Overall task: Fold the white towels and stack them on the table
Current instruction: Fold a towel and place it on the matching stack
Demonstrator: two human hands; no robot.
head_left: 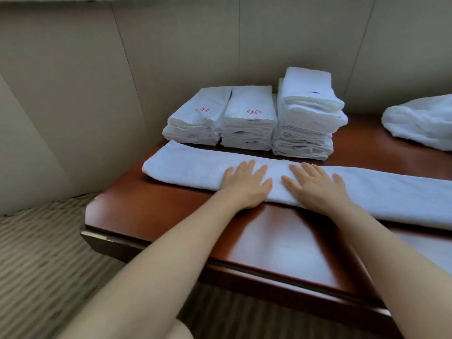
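Our left hand (247, 184) and right hand (315, 185) press flat, fingers straight, on a long half-folded towel (186, 165) on the counter (151, 211). Three stacks (249, 121) are done; a loose towel (420, 123) waits at right.

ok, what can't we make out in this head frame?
- Long towel: its right end is cut off by the frame edge.
- Loose towel pile: cut off at the right edge too.
- Red marks on the stacked towels: too small to read.
- Towel under the left hand and right hand: covered.
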